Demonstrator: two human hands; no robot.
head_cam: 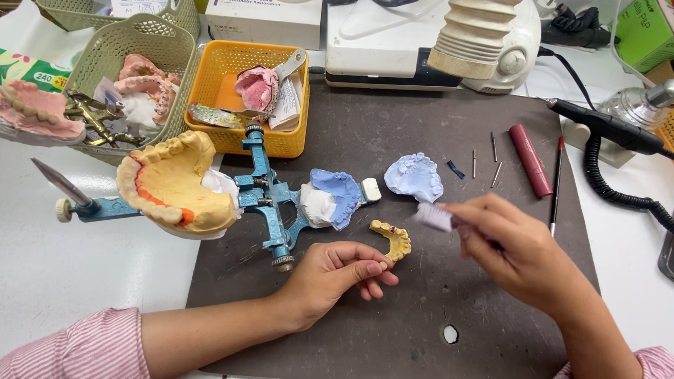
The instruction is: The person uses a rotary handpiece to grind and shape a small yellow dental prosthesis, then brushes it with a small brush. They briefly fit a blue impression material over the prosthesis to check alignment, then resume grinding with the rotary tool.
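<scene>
My left hand (335, 275) pinches one end of a small yellow arch-shaped tooth piece (394, 238) just above the dark grey mat (393, 323). My right hand (516, 249) is closed around a brush whose white bristle head (435, 215) is blurred, right of the yellow piece and not touching it. Left of my hands, a blue metal articulator (263, 196) lies open, carrying a large yellow plaster jaw cast (172, 184) and a blue-and-white cast (335, 196). A loose blue cast (415, 177) lies on the mat beyond the brush.
A yellow basket (210, 84) and a green basket (105, 63) with pink casts stand at the back left. A red tube (531, 160), thin burs (493, 147) and a red pencil (556, 182) lie right. A black corded handpiece (604, 126) rests far right.
</scene>
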